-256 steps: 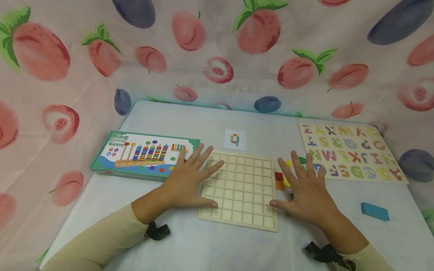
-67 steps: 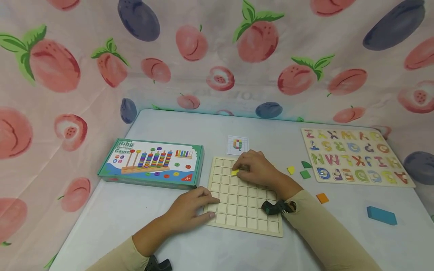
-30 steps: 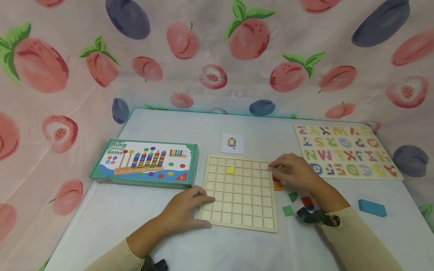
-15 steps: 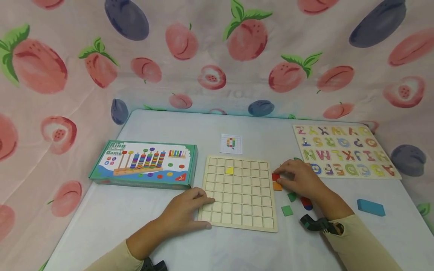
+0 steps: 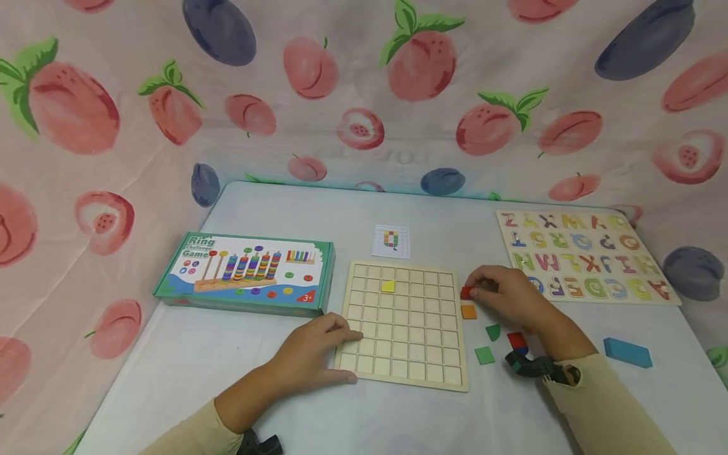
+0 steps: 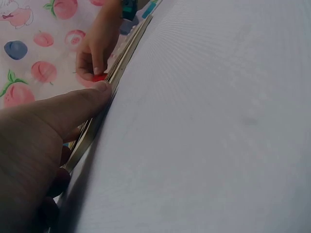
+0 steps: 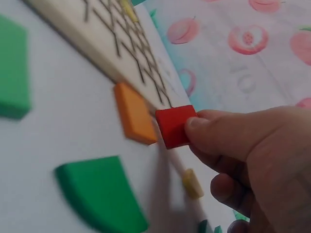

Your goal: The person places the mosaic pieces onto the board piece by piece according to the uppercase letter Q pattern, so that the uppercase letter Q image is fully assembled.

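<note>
My right hand (image 5: 506,292) pinches a red square tile (image 7: 174,125) between thumb and fingers, just off the right edge of the wooden grid board (image 5: 398,335). In the right wrist view the tile is raised from the tabletop, beside an orange square tile (image 7: 133,114). A yellow tile (image 5: 388,287) lies in a cell near the board's top. My left hand (image 5: 309,354) rests at the board's lower left edge, fingers relaxed. Its thumb (image 6: 80,107) touches the rim in the left wrist view; its other fingers are partly hidden there.
Green tiles (image 5: 485,355) and a red piece (image 5: 517,342) lie right of the board. Behind it is a small pattern card (image 5: 391,241). A Ring Challenge Game box (image 5: 244,273) stands left; an alphabet board (image 5: 591,259) and a blue block (image 5: 627,352) are at right.
The right hand set the yellow tile into the board, moved right to the loose tiles and picked up the red square. The left hand stays at the board's edge.
</note>
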